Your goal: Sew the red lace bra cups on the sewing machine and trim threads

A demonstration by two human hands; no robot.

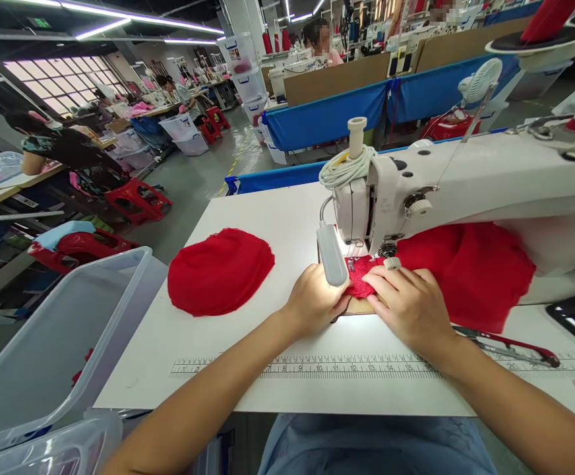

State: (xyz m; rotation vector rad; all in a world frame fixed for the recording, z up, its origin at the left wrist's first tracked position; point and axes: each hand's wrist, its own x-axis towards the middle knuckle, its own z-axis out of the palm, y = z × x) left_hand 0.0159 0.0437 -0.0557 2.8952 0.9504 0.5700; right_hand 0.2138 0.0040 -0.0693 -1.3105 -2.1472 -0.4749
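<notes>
Fingers of the left hand (318, 300) and right hand (413, 305) touch textured red fabric (358, 284), likely light, soft, best steadied flat by its edges; whether they pinch, cannot tell.

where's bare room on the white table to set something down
Bare tabletop shows between the round red fabric and the sewing machine, between that fabric and the printed ruler, and between ruler and front edge, midway. It's crowded at the machine's needle end, with the left hand and right hand, and rightward, by red cloth and a thin tool.
</notes>
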